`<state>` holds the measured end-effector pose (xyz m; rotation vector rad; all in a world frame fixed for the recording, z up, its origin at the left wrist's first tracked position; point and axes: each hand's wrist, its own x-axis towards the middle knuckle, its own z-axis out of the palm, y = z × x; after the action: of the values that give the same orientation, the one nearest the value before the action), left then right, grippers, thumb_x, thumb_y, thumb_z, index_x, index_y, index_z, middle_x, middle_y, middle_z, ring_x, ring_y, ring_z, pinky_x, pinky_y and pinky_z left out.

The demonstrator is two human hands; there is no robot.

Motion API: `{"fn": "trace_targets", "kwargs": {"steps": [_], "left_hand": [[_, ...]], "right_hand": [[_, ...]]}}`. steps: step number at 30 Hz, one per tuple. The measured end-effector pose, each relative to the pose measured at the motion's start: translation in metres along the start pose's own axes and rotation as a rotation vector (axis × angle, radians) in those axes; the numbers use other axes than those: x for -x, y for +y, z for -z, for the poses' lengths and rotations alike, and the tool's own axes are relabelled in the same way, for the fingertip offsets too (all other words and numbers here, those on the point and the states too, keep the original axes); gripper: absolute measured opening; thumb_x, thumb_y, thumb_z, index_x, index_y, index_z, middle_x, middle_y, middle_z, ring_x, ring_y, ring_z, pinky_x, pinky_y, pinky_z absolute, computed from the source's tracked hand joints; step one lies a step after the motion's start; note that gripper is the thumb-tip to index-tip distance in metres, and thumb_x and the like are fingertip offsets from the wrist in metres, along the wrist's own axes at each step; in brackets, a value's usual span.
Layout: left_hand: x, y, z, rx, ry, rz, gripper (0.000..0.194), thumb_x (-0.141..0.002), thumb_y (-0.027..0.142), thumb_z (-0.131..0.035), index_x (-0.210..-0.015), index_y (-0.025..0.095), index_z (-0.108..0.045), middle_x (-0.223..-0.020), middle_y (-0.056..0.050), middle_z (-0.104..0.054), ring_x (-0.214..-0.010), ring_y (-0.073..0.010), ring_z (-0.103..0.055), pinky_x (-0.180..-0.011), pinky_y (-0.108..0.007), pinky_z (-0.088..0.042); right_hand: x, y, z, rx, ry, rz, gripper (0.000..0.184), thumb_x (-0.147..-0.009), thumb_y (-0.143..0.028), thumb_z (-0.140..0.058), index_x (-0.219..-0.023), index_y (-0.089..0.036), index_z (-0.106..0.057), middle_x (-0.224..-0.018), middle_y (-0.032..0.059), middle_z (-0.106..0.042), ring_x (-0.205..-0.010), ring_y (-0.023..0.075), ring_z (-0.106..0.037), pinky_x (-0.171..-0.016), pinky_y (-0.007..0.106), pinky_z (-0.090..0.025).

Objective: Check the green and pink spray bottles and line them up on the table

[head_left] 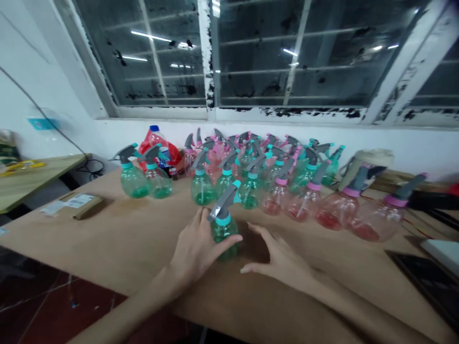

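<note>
My left hand (pixel 197 243) is closed around a green spray bottle (pixel 224 231) with a grey and teal trigger head, its thumb lying across the front of the body. The bottle is upright near the middle of the table; whether its base touches the wood I cannot tell. Just to its right, my right hand (pixel 283 258) holds nothing, thumb and fingers apart and curved toward the bottle. Behind the hands stand several more green spray bottles (pixel 202 188). A row of pink spray bottles (pixel 303 203) runs to the right.
The wooden table (pixel 143 248) meets a wall under a window. A small cardboard package (pixel 81 204) lies at left, near two green bottles (pixel 134 180) and a red bag (pixel 174 155). At right are a dark flat device (pixel 426 279) and a beige bag (pixel 369 160).
</note>
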<state>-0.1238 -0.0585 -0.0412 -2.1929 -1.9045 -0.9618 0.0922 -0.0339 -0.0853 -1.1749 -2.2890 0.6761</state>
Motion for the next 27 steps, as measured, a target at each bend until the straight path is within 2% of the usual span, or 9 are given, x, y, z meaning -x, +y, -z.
{"fn": "trace_targets", "kwargs": {"steps": [3, 7, 13, 15, 17, 19, 22, 25, 27], "left_hand": [[-0.005, 0.038, -0.019, 0.016, -0.088, -0.007, 0.059, -0.070, 0.072, -0.057, -0.097, 0.019, -0.048, -0.086, -0.008, -0.063, -0.080, -0.0325, -0.066, -0.063, -0.042, -0.052], [-0.013, 0.071, -0.037, 0.138, -0.188, -0.039, 0.058, -0.070, 0.066, -0.062, -0.101, 0.018, -0.050, -0.090, -0.009, -0.062, -0.080, -0.0320, -0.066, -0.063, -0.043, -0.052], [-0.037, 0.090, -0.040, 0.418, -0.340, -0.189, 0.052, -0.075, 0.050, -0.066, -0.115, 0.020, -0.052, -0.108, -0.010, -0.058, -0.101, -0.0305, -0.058, -0.085, -0.049, -0.048], [-0.047, 0.094, -0.038, 0.535, -0.360, -0.213, 0.055, -0.076, 0.044, -0.067, -0.123, 0.023, -0.047, -0.115, -0.009, -0.057, -0.105, -0.0290, -0.056, -0.088, -0.047, -0.047], [-0.055, 0.099, -0.038, 0.658, -0.385, -0.196, 0.056, -0.077, 0.040, -0.067, -0.126, 0.024, -0.044, -0.109, -0.007, -0.060, -0.098, -0.0271, -0.059, -0.083, -0.044, -0.049], [-0.062, 0.103, -0.041, 0.758, -0.412, -0.197, 0.044, -0.079, 0.035, -0.064, -0.119, 0.023, -0.049, -0.093, -0.004, -0.062, -0.084, -0.0235, -0.061, -0.073, -0.038, -0.051], [-0.067, 0.107, -0.047, 0.830, -0.398, -0.199, 0.016, -0.078, 0.024, -0.058, -0.093, 0.021, -0.054, -0.068, 0.003, -0.053, -0.062, -0.0148, -0.054, -0.056, -0.027, -0.046], [-0.068, 0.105, -0.050, 0.822, -0.326, -0.182, 0.004, -0.073, 0.019, -0.052, -0.076, 0.021, -0.051, -0.060, 0.006, -0.043, -0.053, -0.0108, -0.043, -0.048, -0.023, -0.039], [-0.069, 0.104, -0.050, 0.792, -0.296, -0.188, 0.003, -0.070, 0.019, -0.048, -0.070, 0.022, -0.049, -0.059, 0.005, -0.042, -0.052, -0.0112, -0.041, -0.047, -0.023, -0.038]], "right_hand": [[0.007, 0.010, 0.006, -0.128, 0.040, 0.003, 0.098, -0.063, -0.058, -0.072, -0.142, -0.023, -0.025, -0.142, 0.0146, -0.043, -0.129, 0.0331, -0.040, -0.102, 0.053, -0.038], [0.016, 0.022, 0.017, -0.234, 0.121, 0.002, 0.088, -0.063, -0.052, -0.076, -0.134, -0.022, -0.034, -0.129, 0.0119, -0.052, -0.119, 0.0302, -0.050, -0.095, 0.049, -0.045], [0.028, 0.037, 0.028, -0.214, 0.177, -0.056, 0.069, -0.059, -0.053, -0.077, -0.113, -0.021, -0.050, -0.109, 0.0086, -0.060, -0.104, 0.0309, -0.057, -0.083, 0.050, -0.050], [0.030, 0.040, 0.027, -0.200, 0.174, -0.035, 0.073, -0.058, -0.054, -0.077, -0.117, -0.021, -0.049, -0.112, 0.0092, -0.059, -0.107, 0.0310, -0.056, -0.086, 0.050, -0.050], [0.030, 0.041, 0.026, -0.193, 0.183, 0.006, 0.083, -0.058, -0.053, -0.078, -0.126, -0.022, -0.043, -0.120, 0.0103, -0.056, -0.113, 0.0315, -0.053, -0.092, 0.050, -0.047], [0.028, 0.041, 0.023, -0.183, 0.180, 0.037, 0.091, -0.057, -0.054, -0.079, -0.132, -0.022, -0.039, -0.125, 0.0114, -0.054, -0.116, 0.0322, -0.051, -0.094, 0.049, -0.046], [0.025, 0.045, 0.023, -0.121, 0.148, 0.064, 0.104, -0.055, -0.056, -0.079, -0.140, -0.020, -0.030, -0.131, 0.0147, -0.052, -0.121, 0.0344, -0.048, -0.098, 0.049, -0.043], [0.027, 0.056, 0.027, 0.020, 0.104, 0.112, 0.112, -0.058, -0.062, -0.074, -0.146, -0.019, -0.019, -0.139, 0.0177, -0.045, -0.131, 0.0368, -0.037, -0.105, 0.054, -0.034], [0.032, 0.066, 0.032, 0.124, 0.066, 0.150, 0.106, -0.065, -0.066, -0.066, -0.147, -0.019, -0.017, -0.144, 0.0182, -0.040, -0.134, 0.0364, -0.032, -0.109, 0.057, -0.025]]}}
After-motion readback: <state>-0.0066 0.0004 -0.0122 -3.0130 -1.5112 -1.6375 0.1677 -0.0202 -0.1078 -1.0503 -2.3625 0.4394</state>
